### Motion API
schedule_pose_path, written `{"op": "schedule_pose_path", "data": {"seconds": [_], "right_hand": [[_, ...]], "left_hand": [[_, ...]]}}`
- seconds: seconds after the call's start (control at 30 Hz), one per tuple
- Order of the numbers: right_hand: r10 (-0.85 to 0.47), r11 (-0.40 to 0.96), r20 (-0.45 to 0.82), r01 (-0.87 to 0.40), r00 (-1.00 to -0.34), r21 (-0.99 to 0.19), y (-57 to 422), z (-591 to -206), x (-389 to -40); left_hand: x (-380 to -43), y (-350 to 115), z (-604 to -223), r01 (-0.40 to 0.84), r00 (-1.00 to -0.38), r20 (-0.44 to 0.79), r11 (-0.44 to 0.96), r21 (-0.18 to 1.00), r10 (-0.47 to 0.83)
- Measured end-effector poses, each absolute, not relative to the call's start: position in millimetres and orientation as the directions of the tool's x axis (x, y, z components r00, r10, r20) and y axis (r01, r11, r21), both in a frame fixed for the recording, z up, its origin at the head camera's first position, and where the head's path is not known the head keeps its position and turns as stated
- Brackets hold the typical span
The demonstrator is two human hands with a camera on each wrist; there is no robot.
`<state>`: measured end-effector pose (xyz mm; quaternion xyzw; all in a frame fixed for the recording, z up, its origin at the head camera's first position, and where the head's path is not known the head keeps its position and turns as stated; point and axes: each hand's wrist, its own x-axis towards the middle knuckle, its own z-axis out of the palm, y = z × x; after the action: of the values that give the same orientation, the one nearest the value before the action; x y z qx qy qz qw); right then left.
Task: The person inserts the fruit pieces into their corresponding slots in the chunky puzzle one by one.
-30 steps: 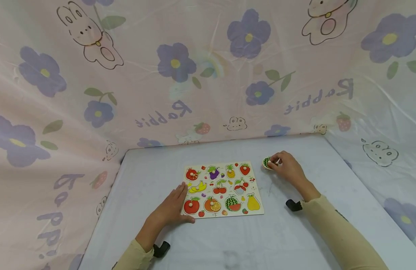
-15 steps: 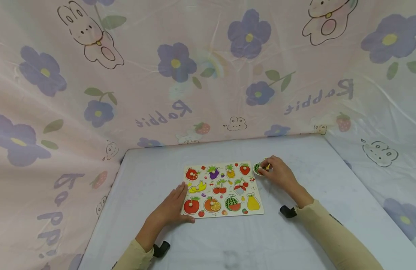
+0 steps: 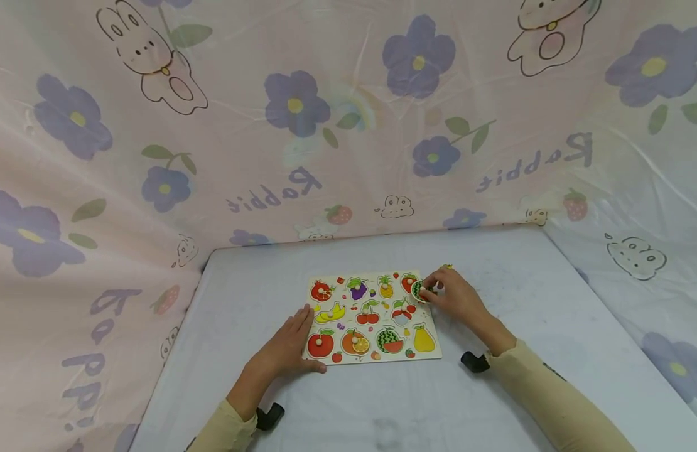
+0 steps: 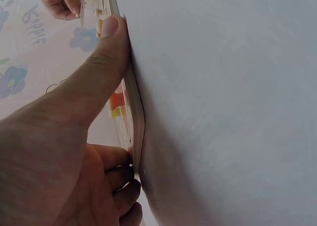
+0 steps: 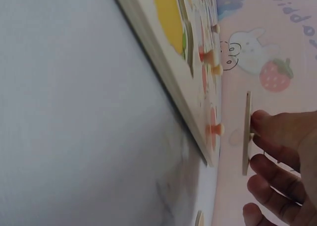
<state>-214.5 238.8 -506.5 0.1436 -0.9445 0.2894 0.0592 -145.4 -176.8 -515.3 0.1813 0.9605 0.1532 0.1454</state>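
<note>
A wooden fruit puzzle board [image 3: 348, 323] lies flat on the table, most of its fruit pictures topped by small knobs. My left hand [image 3: 286, 348] rests at its near left corner, fingers along the left side and thumb at the front edge. Between thumb and fingers, my right hand [image 3: 458, 301] pinches the knob of a round watermelon puzzle piece [image 3: 419, 290]. The right wrist view shows this piece [image 5: 246, 134] edge-on, apart from the board surface. In the head view it overlaps the strawberry [image 3: 407, 282]. The watermelon picture [image 3: 390, 341] and pear picture [image 3: 424, 339] show no knob.
Behind my right hand another piece [image 3: 448, 266] shows partly on the white table [image 3: 377, 402]. A hanging cloth with flowers and rabbits [image 3: 348, 157] encloses the table's back and sides. Black wrist mounts [image 3: 474, 362] sit below both wrists.
My right hand has carried the watermelon piece left and nearer, from the table beside the board to above its far right corner. A piece behind that hand has come into view. My left hand stays put.
</note>
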Motion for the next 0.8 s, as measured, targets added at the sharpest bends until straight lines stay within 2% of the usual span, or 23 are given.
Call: {"op": "schedule_pose_path", "data": {"seconds": [0.8], "right_hand": [[-0.335, 0.755, 0.201, -0.39, -0.92, -0.527, 205, -510, -194]], "left_hand": [[-145, -176, -515, 0.301, -0.896, -0.216, 0.887, 0.349, 0.389]]}}
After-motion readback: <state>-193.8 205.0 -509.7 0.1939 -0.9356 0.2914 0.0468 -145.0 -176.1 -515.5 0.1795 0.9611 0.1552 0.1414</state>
